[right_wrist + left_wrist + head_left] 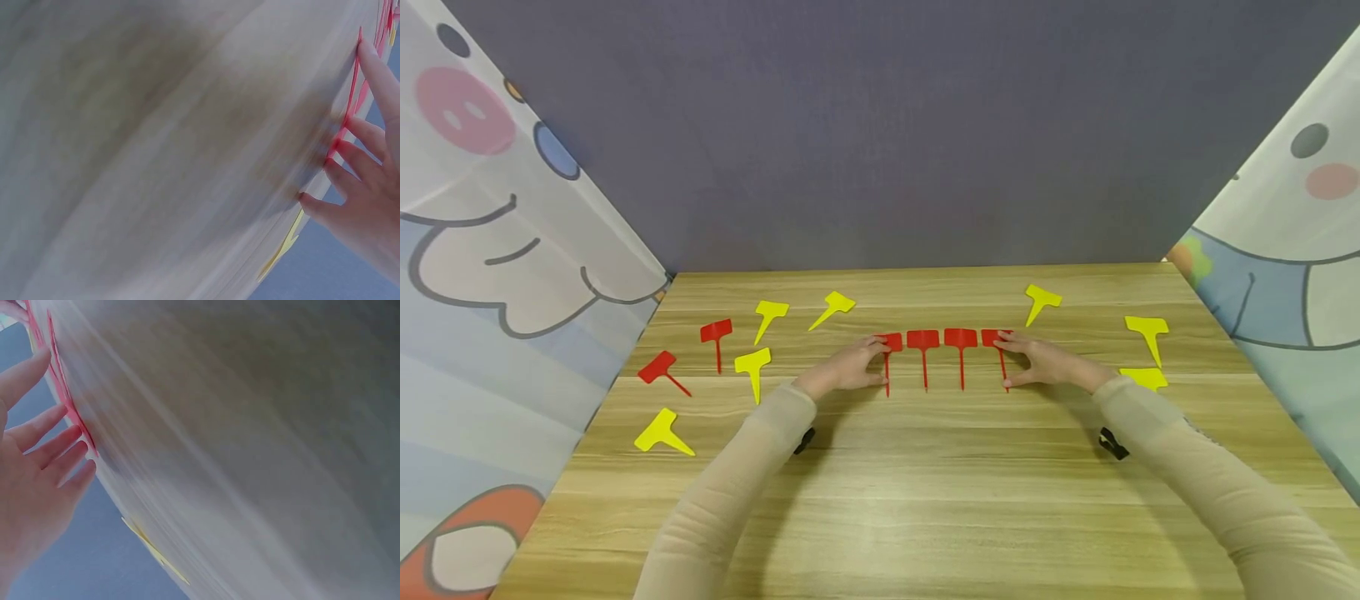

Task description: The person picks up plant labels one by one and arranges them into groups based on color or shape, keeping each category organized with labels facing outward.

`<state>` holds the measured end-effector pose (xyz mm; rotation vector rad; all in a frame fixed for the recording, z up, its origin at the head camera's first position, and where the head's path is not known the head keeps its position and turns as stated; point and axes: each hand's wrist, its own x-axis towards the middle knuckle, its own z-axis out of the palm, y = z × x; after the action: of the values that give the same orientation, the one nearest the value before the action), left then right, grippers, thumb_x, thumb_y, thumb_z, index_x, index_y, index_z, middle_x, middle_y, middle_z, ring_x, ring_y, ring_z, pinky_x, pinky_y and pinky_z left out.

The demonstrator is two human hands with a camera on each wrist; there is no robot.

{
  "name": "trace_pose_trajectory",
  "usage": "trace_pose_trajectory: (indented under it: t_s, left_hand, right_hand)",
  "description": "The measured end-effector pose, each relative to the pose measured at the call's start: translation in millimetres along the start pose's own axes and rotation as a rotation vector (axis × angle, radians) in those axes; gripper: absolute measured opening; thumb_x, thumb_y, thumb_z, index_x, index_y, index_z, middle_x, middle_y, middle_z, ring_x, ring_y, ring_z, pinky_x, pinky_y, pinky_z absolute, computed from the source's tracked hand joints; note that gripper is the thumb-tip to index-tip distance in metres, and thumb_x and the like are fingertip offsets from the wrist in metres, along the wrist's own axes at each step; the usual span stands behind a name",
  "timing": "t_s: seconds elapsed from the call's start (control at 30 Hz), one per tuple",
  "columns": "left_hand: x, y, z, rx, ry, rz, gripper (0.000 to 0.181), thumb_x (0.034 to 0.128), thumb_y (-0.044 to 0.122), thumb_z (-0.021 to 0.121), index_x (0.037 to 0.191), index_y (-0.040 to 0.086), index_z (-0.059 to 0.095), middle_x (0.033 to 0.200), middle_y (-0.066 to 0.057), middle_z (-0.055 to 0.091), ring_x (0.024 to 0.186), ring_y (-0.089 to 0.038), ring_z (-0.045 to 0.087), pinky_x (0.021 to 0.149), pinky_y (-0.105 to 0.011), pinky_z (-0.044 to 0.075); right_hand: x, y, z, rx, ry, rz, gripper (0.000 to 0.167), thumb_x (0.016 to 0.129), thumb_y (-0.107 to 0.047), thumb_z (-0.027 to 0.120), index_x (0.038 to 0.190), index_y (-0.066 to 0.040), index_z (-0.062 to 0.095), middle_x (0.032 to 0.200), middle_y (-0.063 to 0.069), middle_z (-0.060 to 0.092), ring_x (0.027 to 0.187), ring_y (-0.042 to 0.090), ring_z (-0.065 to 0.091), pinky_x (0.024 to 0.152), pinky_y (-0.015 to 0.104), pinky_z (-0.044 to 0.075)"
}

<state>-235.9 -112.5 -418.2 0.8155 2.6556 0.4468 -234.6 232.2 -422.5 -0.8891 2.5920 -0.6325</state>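
Note:
Several red T-shaped tags stand in a row on the wooden table, heads toward the back wall. My left hand (852, 367) touches the leftmost red tag (887, 372), fingertips on its head and thumb beside its stem. At the other end, the fingers of my right hand (1043, 362) rest on the head of the rightmost red tag (1002, 363), the thumb by the stem tip. Between them lie two more red tags (923, 340) (961, 338). Both wrist views show the left hand (44, 456) and right hand (369, 169) with fingers spread, fairly straight.
Yellow tags (771, 310) and two red tags (717, 332) lie at the left of the table (925, 500). More yellow tags (1147, 327) lie at the right. A dark grey wall (880, 133) rises behind, with cartoon-printed cloth (550, 267) at both sides.

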Motion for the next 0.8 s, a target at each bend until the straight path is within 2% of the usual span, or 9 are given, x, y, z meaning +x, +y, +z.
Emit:
trace_pose_trajectory:
  t_s: [0.23, 0.37, 0.57, 0.8]
  left_hand:
    - [-8.1, -10.1, -9.9, -0.145, 0.128, 0.006, 0.045, 0.0870, 0.015, 0.055, 0.127, -0.002, 0.044, 0.130, -0.020, 0.042, 0.121, -0.033, 0.038, 0.099, -0.043, 0.032]
    - [-15.0, -18.2, -18.9, -0.169, 0.195, 0.000, 0.037, 0.0878, 0.013, 0.054, 0.120, -0.004, 0.050, 0.123, -0.019, 0.050, 0.115, -0.033, 0.044, 0.096, -0.043, 0.036]
    - [-28.4, -32.5, -34.2, -0.208, 0.222, -0.051, 0.032, 0.0885, 0.013, 0.053, 0.116, -0.004, 0.054, 0.117, -0.017, 0.054, 0.107, -0.033, 0.048, 0.089, -0.043, 0.042]
    - [-42.8, -52.4, -45.5, -0.194, 0.277, -0.114, 0.030, 0.0883, 0.015, 0.054, 0.114, -0.002, 0.057, 0.116, -0.016, 0.055, 0.102, -0.030, 0.050, 0.084, -0.042, 0.044]
  right_hand:
    - [1.0, 0, 0, -0.003, -0.001, 0.004, 0.076, 0.075, -0.030, 0.070, 0.130, 0.010, 0.035, 0.139, 0.028, 0.021, 0.124, 0.047, 0.020, 0.097, 0.057, 0.026]
    - [1.0, -1, 0, 0.002, -0.005, 0.014, 0.076, 0.075, -0.030, 0.069, 0.131, 0.009, 0.034, 0.140, 0.027, 0.021, 0.125, 0.047, 0.019, 0.097, 0.057, 0.026]
    - [0.8, -3, -1, 0.008, 0.006, 0.013, 0.075, 0.075, -0.026, 0.070, 0.130, 0.010, 0.035, 0.139, 0.027, 0.022, 0.126, 0.045, 0.018, 0.099, 0.056, 0.023]
    - [0.7, -4, -1, 0.011, 0.005, 0.010, 0.075, 0.075, -0.027, 0.070, 0.131, 0.009, 0.034, 0.139, 0.027, 0.021, 0.126, 0.045, 0.018, 0.099, 0.056, 0.022]
